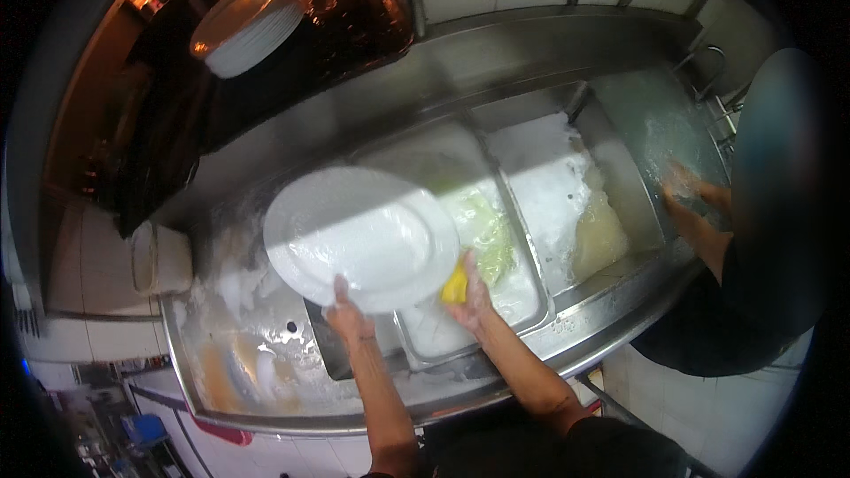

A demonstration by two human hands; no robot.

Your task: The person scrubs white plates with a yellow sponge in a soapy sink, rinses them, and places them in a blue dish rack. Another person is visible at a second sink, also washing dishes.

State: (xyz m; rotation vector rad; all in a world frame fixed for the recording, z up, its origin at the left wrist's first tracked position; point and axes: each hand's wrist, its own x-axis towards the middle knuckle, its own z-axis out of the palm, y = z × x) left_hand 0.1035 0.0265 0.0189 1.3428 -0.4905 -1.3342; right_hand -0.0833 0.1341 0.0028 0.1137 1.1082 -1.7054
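Note:
My left hand [348,318] grips the near rim of a large white oval plate [358,239], its thumb on top. The plate is held over the sink, partly covering the left part of a soapy basin. A yellow sponge [455,284] is in my right hand [473,295], close to the plate's right rim. Below and right of the plate, the basin [544,302] holds sudsy, greenish water [488,232]. What lies directly under the plate is hidden.
A second basin [614,126] holds foam and cloudy water. At the right, a co-worker's hands [694,202] are in a water-filled basin near a faucet [714,53]. Stacked white plates [255,33] stand on the dark upper counter. A white container [163,259] sits left of the wet steel drainboard [239,365].

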